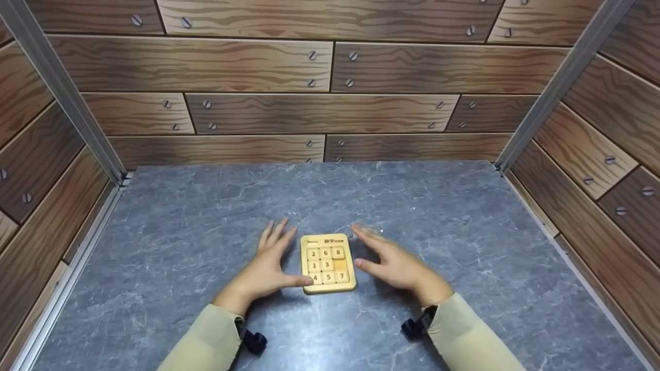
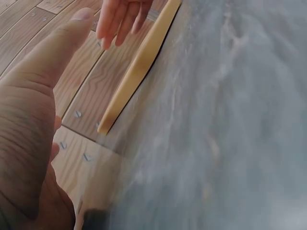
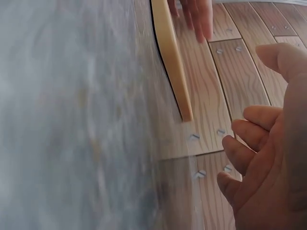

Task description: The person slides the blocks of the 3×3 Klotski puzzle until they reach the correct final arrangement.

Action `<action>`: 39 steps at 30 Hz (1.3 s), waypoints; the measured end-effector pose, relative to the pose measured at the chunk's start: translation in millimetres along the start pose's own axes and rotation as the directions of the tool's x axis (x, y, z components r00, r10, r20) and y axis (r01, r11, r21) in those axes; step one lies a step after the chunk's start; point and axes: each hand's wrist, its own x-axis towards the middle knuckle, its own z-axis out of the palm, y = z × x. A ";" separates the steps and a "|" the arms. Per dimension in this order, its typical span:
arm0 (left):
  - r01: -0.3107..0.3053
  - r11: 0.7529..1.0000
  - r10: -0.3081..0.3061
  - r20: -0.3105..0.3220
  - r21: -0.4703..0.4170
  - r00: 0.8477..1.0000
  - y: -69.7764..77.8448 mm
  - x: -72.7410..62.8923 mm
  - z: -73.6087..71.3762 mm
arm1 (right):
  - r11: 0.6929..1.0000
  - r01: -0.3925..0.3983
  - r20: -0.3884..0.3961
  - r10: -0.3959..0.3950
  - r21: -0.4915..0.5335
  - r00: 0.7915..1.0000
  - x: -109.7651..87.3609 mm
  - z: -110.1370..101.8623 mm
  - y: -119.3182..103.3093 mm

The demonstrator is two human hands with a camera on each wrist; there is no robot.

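Head view: we see the number puzzle [image 1: 331,288] on the grey table [image 1: 216,206], between the left hand [image 1: 264,270] and right hand [image 1: 396,265], at 6 o'clock from the plank-patterned back wall [image 1: 289,113].
Puzzle's long axis: it runs nearly 12 to 6 o'clock, so its long edges face the hands.
Blank slot [image 1: 341,265]: it sits at 3 o'clock of the 3 tile [image 1: 327,265], beside the right thumb [image 1: 370,266].
Left hand: this is the nearer; the puzzle lies at its 3 o'clock. Its fingers spread wide, holding nothing, and the left thumb [image 1: 295,281] overlaps the 4 tile [image 1: 316,278]; whether it touches, we cannot tell.
Right hand: the puzzle lies at its 9 o'clock, just apart. We see thumb and fingers well parted, loosely bent, gripping nothing.
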 end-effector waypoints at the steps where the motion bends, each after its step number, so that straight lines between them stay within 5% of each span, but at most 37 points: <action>1: 0.000 1.000 0.000 0.004 0.001 1.000 -0.2 -0.5 1.7 | 1.000 -0.001 0.017 0.002 -0.002 1.000 -0.1 1.7 -0.8; 11: -0.022 0.999 0.020 0.051 0.047 0.998 4.8 -2.5 9.6 | 0.997 0.060 0.179 -0.052 -0.041 0.982 -6.0 15.7 -14.0; 19: -0.044 0.987 0.027 0.110 0.156 0.994 11.8 4.7 9.1 | 0.991 0.061 0.197 -0.037 -0.118 0.980 -6.5 16.7 -18.9; 28: -0.014 0.983 -0.009 0.124 0.184 0.992 13.5 8.5 5.7 | 0.981 0.072 0.213 -0.032 -0.182 0.976 -3.6 13.2 -26.1; 39: -0.015 0.981 -0.012 0.136 0.192 0.991 7.8 5.5 9.3 | 0.982 0.024 0.336 0.041 -0.188 0.941 -9.7 4.7 -41.6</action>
